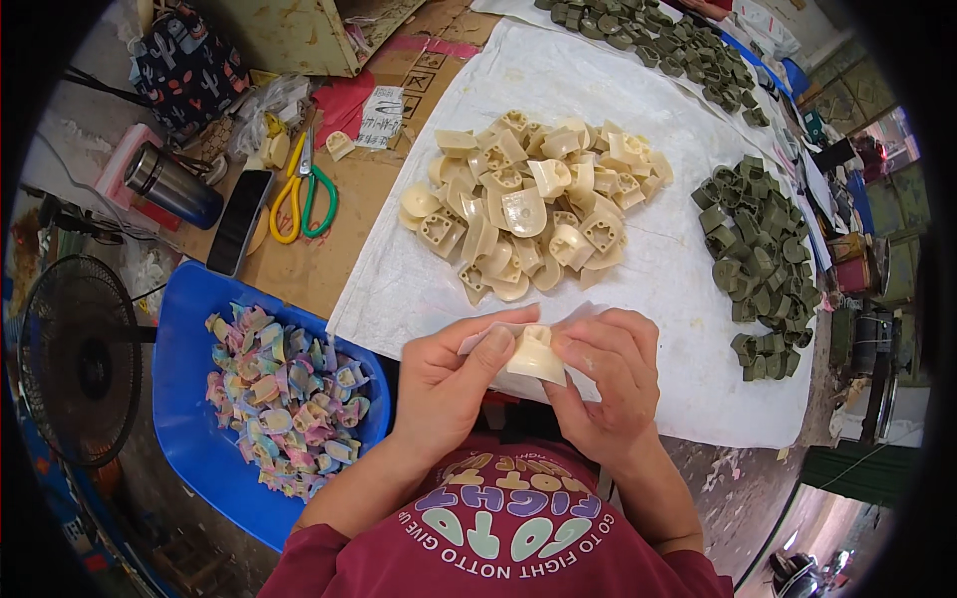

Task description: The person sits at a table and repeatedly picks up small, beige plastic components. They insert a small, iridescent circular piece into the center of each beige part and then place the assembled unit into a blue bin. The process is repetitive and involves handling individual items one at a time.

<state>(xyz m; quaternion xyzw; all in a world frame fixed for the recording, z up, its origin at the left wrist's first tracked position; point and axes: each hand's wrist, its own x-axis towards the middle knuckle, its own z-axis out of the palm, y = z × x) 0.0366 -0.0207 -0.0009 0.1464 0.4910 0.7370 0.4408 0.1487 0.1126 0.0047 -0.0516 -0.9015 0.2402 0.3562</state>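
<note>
While left hand (446,371) and right hand (616,384) are pinching cream piece (534,361), pale sheet (580,314) could be bunching, causing slip.

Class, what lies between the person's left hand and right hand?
A cream piece and a pale sheet lie between the left hand and right hand, in the head view.

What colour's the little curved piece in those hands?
The little curved piece is cream; head view shows it best.
</note>
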